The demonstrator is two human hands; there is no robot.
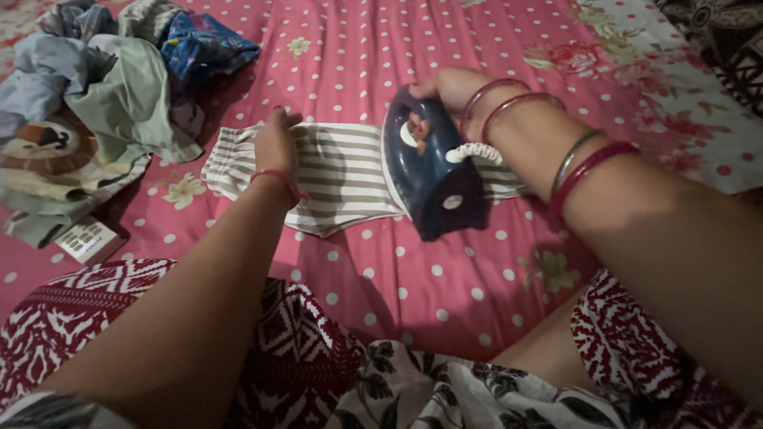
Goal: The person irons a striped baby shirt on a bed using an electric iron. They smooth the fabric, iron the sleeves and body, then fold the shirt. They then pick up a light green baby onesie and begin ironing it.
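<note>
**Iron held tilted over striped cloth on a dotted bedsheet**

On the pink, white-dotted bedsheet (381, 48) a small grey-and-white striped garment (338, 171) lies spread flat near the middle of the scene, its length running left to right; the left hand (276, 143) rests palm-down on the garment's left part, fingers laid flat and pointing far, a thin red thread around the wrist; it grips nothing, only presses on the cloth. Just right of it the right hand (449, 91) is closed around the handle of a dark blue electric iron (433, 171); the iron is tilted, its pale sole edge turned toward the left and its near end lifted over the garment's right part; whether the sole touches the cloth I cannot tell. A white braided cord (475, 151) leaves the iron's rear beside the right wrist, which carries red and metal bangles (509, 103); more bangles sit farther up the forearm. At the far left a loose heap of clothes (95, 87) lies crumpled, pale green, grey and blue pieces among them, well apart from the iron; a small flat printed packet (87, 238) lies near the heap's near edge. Nearest the camera, red-and-white patterned fabric (95, 306) covers the person's lap.
</note>
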